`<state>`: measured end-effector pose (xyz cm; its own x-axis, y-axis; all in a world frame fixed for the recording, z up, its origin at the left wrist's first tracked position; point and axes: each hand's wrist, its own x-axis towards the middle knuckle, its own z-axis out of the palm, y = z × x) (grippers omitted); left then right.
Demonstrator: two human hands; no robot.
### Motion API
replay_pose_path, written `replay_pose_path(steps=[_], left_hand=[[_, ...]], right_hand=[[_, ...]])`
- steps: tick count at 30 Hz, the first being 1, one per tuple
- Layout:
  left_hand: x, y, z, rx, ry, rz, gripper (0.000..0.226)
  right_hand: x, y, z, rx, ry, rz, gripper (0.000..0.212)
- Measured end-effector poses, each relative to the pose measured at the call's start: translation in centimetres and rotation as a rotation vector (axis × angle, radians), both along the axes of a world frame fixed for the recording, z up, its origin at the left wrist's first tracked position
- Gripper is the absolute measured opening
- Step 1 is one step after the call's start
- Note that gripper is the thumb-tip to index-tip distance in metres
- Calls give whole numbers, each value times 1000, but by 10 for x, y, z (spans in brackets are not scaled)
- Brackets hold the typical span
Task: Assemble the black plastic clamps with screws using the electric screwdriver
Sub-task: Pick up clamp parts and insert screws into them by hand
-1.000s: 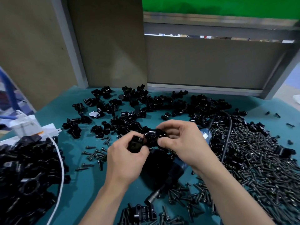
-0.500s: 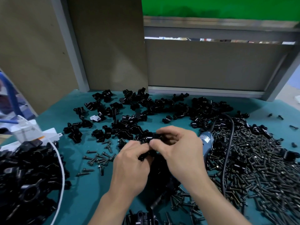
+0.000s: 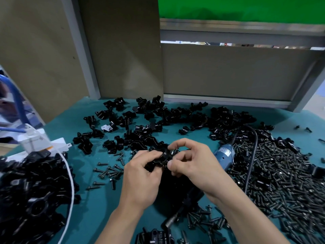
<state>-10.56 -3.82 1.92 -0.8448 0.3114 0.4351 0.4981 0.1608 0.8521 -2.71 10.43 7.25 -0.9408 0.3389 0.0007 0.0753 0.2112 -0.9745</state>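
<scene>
Both forearms are reaching in from 6 o'clock and meeting mid-table. The left hand (image 3: 140,175), knuckles up, is curling its fingers round the black plastic clamp (image 3: 163,155) from 8 o'clock. The right hand (image 3: 195,166) is pinching the same clamp from 3 o'clock, index finger arched over it. The blue electric screwdriver (image 3: 224,155) is lying at the right hand's 2 o'clock, beside the screw heap (image 3: 281,182).
</scene>
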Motion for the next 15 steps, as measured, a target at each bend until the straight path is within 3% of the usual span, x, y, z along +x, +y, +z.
replay_pose_path(steps=[6, 11, 15], left_hand=[[-2, 1, -3, -5, -13, -19, 67], [-2, 0, -5, -79, -37, -65, 39], [4, 1, 2, -125, -77, -95, 47]], right_hand=[[-1, 2, 0, 33, -65, 44, 46], [1, 3, 2, 15, -111, 35, 41], [0, 3, 2, 35, -19, -54, 47]])
